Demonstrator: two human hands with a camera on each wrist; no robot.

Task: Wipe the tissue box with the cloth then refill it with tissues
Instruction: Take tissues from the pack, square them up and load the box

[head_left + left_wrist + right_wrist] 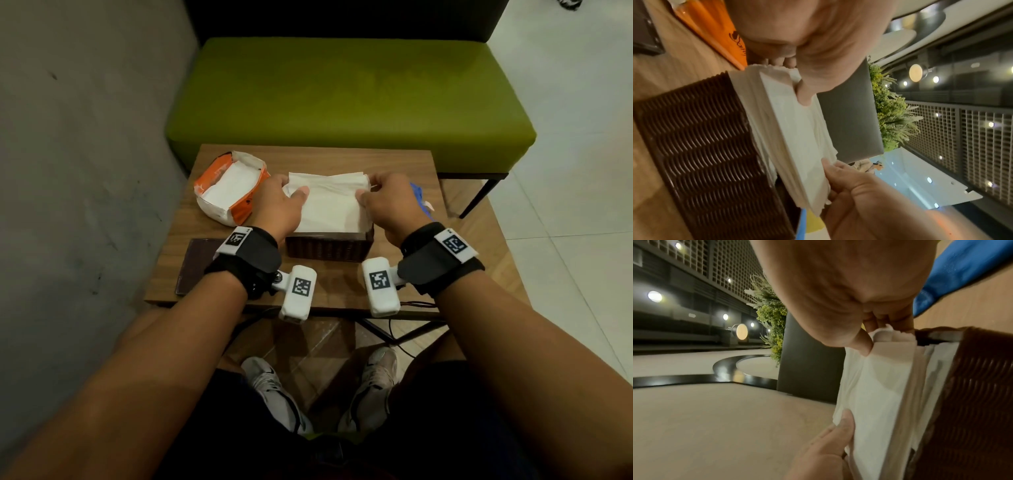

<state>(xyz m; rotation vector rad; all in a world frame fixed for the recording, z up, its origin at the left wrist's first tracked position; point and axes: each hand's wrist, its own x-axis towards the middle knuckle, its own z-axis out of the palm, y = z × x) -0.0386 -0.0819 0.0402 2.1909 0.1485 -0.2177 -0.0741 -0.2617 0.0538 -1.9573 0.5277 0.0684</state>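
A dark brown woven tissue box (pixel 327 246) stands mid-table, its ribbed side filling the left wrist view (pixel 705 146) and the right wrist view's edge (pixel 972 394). A white stack of tissues (pixel 329 205) sits in its open top, partly above the rim. My left hand (pixel 286 202) grips the stack's left end (pixel 789 129), thumb on top, fingers under the edge. My right hand (pixel 380 200) grips the right end (pixel 879 386) the same way. The blue cloth (pixel 419 197) lies just right of the box, mostly behind my right hand.
An open orange-and-white tissue pack (pixel 230 187) with white tissues lies at the table's back left. A dark flat lid or board (pixel 195 262) lies front left. A green bench (pixel 349 102) stands behind the small wooden table (pixel 339 291); a grey wall is on the left.
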